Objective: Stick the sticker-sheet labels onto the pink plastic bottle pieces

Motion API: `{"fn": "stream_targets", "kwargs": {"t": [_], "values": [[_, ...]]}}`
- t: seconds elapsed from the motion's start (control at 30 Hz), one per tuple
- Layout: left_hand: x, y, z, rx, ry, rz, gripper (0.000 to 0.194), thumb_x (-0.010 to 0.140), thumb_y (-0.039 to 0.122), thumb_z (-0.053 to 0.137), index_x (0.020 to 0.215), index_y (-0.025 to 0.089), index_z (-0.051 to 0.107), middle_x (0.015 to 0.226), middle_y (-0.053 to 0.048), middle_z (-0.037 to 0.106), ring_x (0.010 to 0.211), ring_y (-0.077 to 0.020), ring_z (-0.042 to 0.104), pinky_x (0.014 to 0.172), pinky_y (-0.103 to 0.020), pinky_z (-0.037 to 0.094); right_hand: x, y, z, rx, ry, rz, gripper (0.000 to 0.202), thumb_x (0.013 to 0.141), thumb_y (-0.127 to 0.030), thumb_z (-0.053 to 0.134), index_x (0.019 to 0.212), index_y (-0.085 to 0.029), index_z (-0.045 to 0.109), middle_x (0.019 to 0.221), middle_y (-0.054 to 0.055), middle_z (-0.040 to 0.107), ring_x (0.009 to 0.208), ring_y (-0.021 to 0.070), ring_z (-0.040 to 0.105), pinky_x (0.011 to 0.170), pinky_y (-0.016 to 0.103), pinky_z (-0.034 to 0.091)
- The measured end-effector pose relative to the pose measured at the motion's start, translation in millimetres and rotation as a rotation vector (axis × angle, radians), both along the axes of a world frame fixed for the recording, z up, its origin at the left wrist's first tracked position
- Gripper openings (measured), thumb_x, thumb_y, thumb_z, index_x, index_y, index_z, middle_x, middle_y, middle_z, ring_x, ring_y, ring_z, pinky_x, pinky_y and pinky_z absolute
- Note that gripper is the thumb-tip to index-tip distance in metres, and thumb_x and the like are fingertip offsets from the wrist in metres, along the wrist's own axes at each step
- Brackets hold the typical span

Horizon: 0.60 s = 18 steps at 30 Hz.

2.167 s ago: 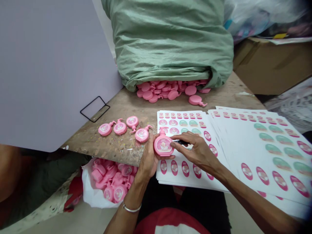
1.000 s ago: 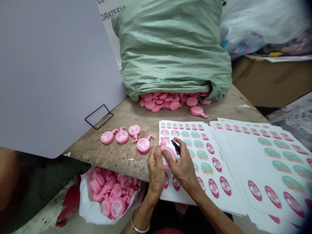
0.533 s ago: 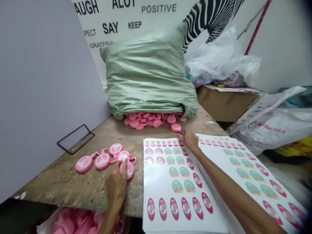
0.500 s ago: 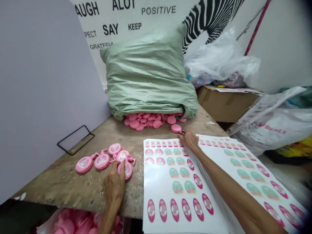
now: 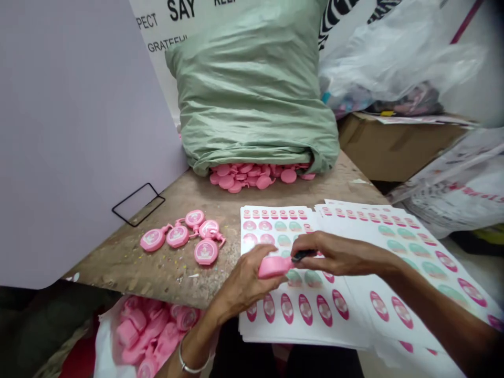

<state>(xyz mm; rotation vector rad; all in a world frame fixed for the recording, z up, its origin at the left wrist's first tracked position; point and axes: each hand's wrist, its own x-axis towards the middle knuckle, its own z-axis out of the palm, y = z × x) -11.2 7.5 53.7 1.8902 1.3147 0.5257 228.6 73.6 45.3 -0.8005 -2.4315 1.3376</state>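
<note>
Five labelled bottles (image 5: 206,252) are lying on the table (image 5: 173,281). Above the sticker sheets (image 5: 311,334), the left hand (image 5: 242,281) is gripping a pink bottle (image 5: 272,266) between thumb and curled fingers; the right hand (image 5: 336,254) is pinching a black tool (image 5: 303,255) closely beside the bottle's narrow end.

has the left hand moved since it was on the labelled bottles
Yes. The left hand has gone right, from the labelled bottles to the left edge of the sticker sheets, now holding another pink bottle.
</note>
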Motion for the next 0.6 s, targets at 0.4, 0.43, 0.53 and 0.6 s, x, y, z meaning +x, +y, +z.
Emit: {"fn": "stream_targets", "kwargs": {"t": [0.4, 0.43, 0.53, 0.6], "values": [[4, 24, -54.8, -0.31, -0.727, 0.74, 0.046, 0.071, 0.048, 0.072, 0.097, 0.011, 0.064, 0.086, -0.009, 0.067, 0.062, -0.0159, 0.066, 0.057, -0.028, 0.056, -78, -3, -120.6, 0.41, -0.053, -0.892, 0.017, 0.091, -0.03, 0.045, 0.085, -0.019, 0.057, 0.084, 0.006, 0.068, 0.08, 0.0208, 0.056, 0.079, 0.035, 0.03], [5, 26, -59.5, -0.3, -0.73, 0.744, 0.046, 0.07, 0.048, 0.073, 0.097, 0.011, 0.064, 0.085, -0.009, 0.067, 0.063, -0.0163, 0.066, 0.058, -0.029, 0.057, -80, -4, -122.8, 0.455, -0.074, -0.895, 0.018, 0.091, -0.029, 0.044, 0.085, -0.019, 0.057, 0.084, 0.006, 0.068, 0.082, 0.0211, 0.055, 0.079, 0.035, 0.029], [5, 28, -71.0, -0.256, -0.686, 0.77, 0.048, 0.067, 0.047, 0.075, 0.098, 0.012, 0.064, 0.084, -0.008, 0.067, 0.07, -0.0179, 0.067, 0.062, -0.03, 0.057, -82, -7, -124.2, 0.528, -0.123, -0.895, 0.02, 0.093, -0.028, 0.041, 0.086, -0.019, 0.058, 0.084, 0.007, 0.068, 0.083, 0.0215, 0.053, 0.078, 0.035, 0.025], [3, 28, -75.1, -0.238, -0.637, 0.776, 0.047, 0.066, 0.047, 0.076, 0.097, 0.013, 0.065, 0.086, -0.008, 0.068, 0.075, -0.0193, 0.067, 0.064, -0.029, 0.058, -80, -8, -123.9, 0.542, -0.141, -0.885, 0.021, 0.094, -0.028, 0.04, 0.086, -0.018, 0.057, 0.082, 0.007, 0.067, 0.082, 0.0215, 0.052, 0.077, 0.035, 0.025]]}}
